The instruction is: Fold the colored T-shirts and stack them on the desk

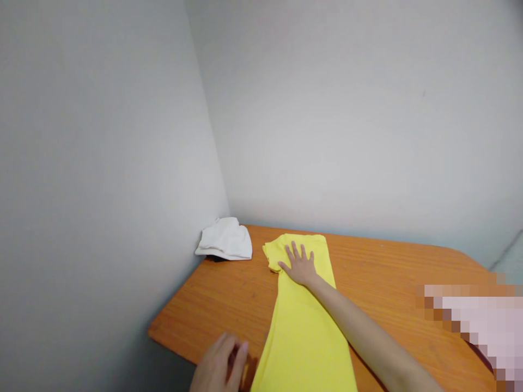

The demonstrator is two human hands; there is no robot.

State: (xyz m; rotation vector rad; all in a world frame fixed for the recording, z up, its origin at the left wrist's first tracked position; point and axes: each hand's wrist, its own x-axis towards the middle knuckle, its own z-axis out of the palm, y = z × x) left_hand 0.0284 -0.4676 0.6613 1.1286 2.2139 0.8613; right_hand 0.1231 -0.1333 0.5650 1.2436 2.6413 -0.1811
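Observation:
A yellow T-shirt [306, 332], folded lengthwise, lies along the wooden table with its short sleeve [273, 257] sticking out to the left. Its lower end runs out of view at the bottom. My right hand [300, 268] is pressed flat on the upper part of the shirt, fingers spread. To the left of the shirt's lower part is my left hand [223, 362], with loosely curled fingers, the thumb apart from them, and nothing visible in its grasp. Part of that hand is cut off by the bottom of the view.
The orange-brown wooden table [392, 283] stands against pale walls in a corner. White folded fabric [225, 239] with something dark under it sits at the table's far left corner. A pixelated pale pink area [486, 321] covers the right edge.

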